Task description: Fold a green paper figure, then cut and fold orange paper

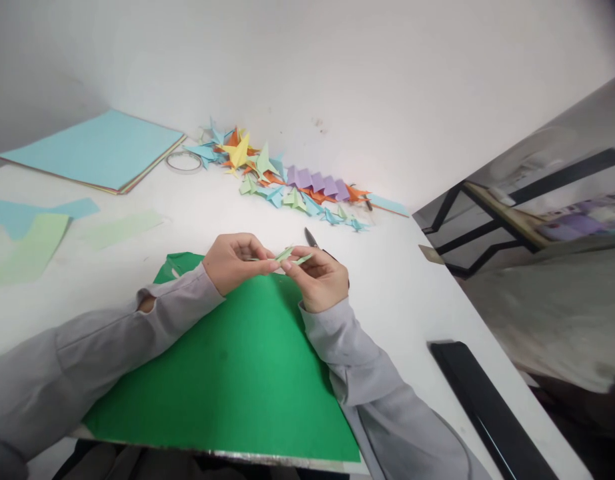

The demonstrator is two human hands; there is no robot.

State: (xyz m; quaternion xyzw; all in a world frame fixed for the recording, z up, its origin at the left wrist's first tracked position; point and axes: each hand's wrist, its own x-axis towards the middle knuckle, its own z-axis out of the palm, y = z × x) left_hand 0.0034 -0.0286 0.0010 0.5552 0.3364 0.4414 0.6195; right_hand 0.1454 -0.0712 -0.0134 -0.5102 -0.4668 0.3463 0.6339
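Nearest in, the green sheet (227, 373) lies flat across the table (412, 287), its close edge running along the table's front lip at 6 o'clock, both grey sleeves resting over it. At 4 o'clock from the hands a black flat strip (487, 407) lies on the table near its right edge, well apart from the sheet, with bare white surface between the two. Up at the sheet's far edge, the left hand (235, 261) and right hand (320, 280) meet fingertip to fingertip, and between them sits the small folded paper piece (290, 255), pale green, lifted just off the table. Each hand pinches one end narrowly between thumb and fingers, closed on the paper. Just behind the right hand at 1 o'clock, the scissors (311, 238) poke out, tip only, the rest hidden by the hand. Out at 9 o'clock lie the pale green scraps (27, 247) and a blue scrap (22, 215), flat, with open tabletop between them and the left hand. Further back at 12 o'clock, a row of folded paper shapes (282, 177) hugs the wall in many colours; a tape roll (184, 161) sits at its left end, and at 10 o'clock a paper stack (95, 150), blue on top, lies beside the roll.
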